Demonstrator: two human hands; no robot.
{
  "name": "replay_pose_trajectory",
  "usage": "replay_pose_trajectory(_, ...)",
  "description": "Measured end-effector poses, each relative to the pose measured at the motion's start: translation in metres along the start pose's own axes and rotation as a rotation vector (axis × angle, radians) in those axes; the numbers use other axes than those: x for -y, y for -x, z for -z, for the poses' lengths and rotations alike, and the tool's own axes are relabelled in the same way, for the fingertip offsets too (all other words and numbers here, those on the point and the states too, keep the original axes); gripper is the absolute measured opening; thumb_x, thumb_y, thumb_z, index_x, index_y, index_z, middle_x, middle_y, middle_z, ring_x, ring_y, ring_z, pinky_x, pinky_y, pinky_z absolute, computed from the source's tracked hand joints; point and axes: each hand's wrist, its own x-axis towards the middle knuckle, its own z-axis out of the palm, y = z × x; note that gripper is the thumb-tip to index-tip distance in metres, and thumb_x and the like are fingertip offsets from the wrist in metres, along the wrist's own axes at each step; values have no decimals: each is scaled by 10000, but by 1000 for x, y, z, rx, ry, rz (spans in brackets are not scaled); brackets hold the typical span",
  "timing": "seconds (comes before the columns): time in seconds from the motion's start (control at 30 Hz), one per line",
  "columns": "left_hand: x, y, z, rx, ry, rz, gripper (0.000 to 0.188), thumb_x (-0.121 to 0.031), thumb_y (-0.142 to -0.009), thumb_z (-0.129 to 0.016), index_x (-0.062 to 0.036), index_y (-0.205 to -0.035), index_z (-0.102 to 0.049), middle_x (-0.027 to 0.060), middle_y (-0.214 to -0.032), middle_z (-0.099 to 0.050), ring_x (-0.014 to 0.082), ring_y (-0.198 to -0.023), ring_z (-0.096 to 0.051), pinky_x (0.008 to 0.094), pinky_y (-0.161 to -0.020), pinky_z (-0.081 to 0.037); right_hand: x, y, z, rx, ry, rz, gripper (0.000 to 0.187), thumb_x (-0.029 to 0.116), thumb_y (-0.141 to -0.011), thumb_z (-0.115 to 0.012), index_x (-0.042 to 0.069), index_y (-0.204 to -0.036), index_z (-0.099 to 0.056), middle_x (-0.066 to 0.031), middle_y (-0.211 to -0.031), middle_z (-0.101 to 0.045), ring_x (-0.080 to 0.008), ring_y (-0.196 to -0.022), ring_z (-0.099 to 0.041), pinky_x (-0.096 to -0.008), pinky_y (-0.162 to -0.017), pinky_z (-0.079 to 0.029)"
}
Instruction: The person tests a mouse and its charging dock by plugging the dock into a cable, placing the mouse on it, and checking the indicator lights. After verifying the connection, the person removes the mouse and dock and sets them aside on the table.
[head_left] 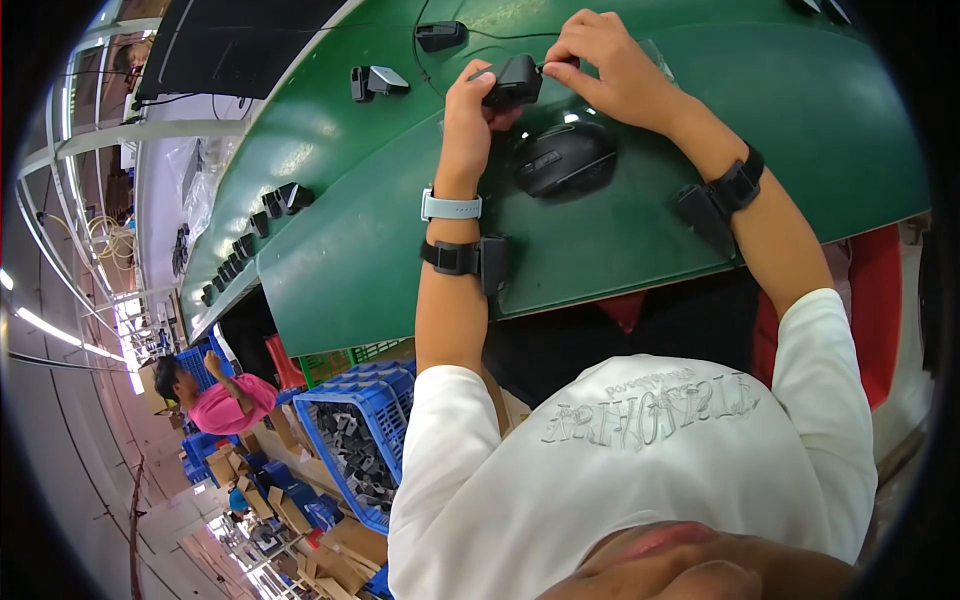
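Note:
My left hand (pixel 474 110) is closed round a small black boxy device (pixel 515 84) above the green table. From the right, my right hand (pixel 610 70) has its thumb and finger pinched at the end of this device, on what looks like a thin cable's plug. The plug itself is mostly hidden by the fingers. A thin black cable (pixel 505 37) runs along the tabletop and passes behind my right hand. Just below both hands rests a larger, rounded glossy black object (pixel 566 160), apart from them.
Another black device (pixel 440 36) and a black-and-grey pair of pieces (pixel 386 80) lie at the far left. Several black pieces (pixel 260 224) line the green table's (pixel 360 250) left side. A blue crate (pixel 345 385) holds many dark parts. Beyond it, a person in pink (pixel 232 403) is at work.

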Motion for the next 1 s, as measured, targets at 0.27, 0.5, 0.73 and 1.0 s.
replay_pose_trajectory(0.27, -9, 10, 2, 9, 11, -20, 214, -312, -1008, -465, -102, -1007, -507, 57, -909, -649, 143, -775, -638, 273, -677, -470, 25, -24, 11, 376, -35, -549, 183, 204, -898, -725, 75, -1025, -701, -92, -934, -652, -302, -979, -592, -430, -947, -402)
replay_pose_trajectory(0.5, 4, -2, 29, 28, 547, -117, 266, -255, -970, -449, -54, -1112, -548, 234, -1033, -686, 227, -782, -594, 343, -693, -466, 31, -29, 21, 562, -438, -478, 762, 244, -649, -875, 66, -1332, -587, -125, -1191, -602, -302, -1114, -581, -424, -1025, -455)
replay_pose_trajectory(0.73, 4, -2, 23, 110, 772, -97, 413, -281, -947, -473, 25, -1212, -555, 300, -1124, -665, 276, -871, -602, 383, -763, -483, 38, -20, 16, 912, -407, -587, 726, 217, -618, -807, 49, -1296, -610, -91, -1174, -619, -258, -1106, -598, -367, -1006, -466)
replay_pose_trajectory(1.0, 4, 1, 8, 79, 504, -307, 432, 7, -906, -660, -2, -1313, -516, 165, -1164, -688, 217, -1068, -669, 361, -921, -546, 26, -24, 17, 33, -1053, -1223, 549, 136, -900, -728, 14, -1391, -514, -57, -1214, -649, -125, -1077, -631, -280, -896, -547)
